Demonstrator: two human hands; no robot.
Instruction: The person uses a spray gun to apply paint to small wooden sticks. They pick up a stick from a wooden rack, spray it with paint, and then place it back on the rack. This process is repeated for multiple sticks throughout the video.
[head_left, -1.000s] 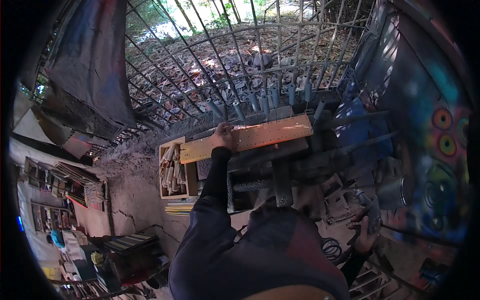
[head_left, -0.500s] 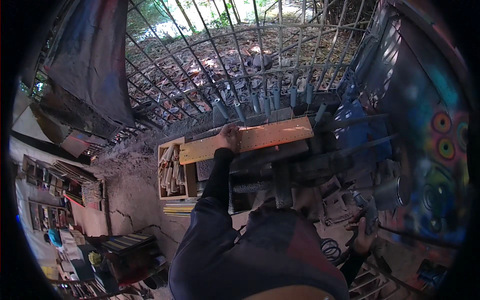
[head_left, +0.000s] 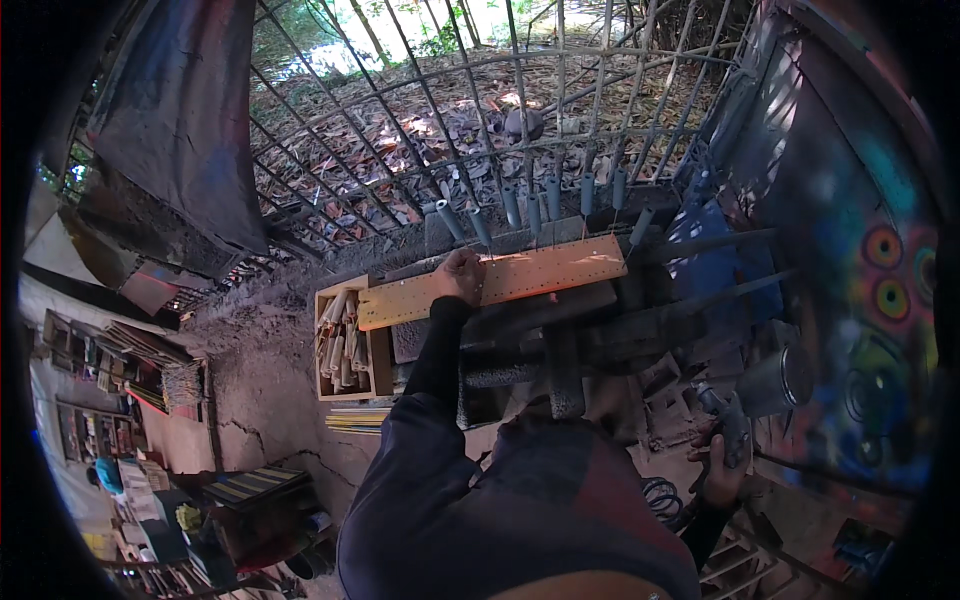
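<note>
L hand: fingers curled in, nearly a fist, on orange board w/ rows of small holes; can't tell if anything's pinched inside. Board runs under L hand, mostly to its R. Grey cylinders on thin sticks, in row just beyond L hand & off to its R. Wooden box w/ pale tubes just L of L hand.

R hand: well apart from L, lower R; fingers wrapped round spray gun, its metal cup above R hand.
</note>
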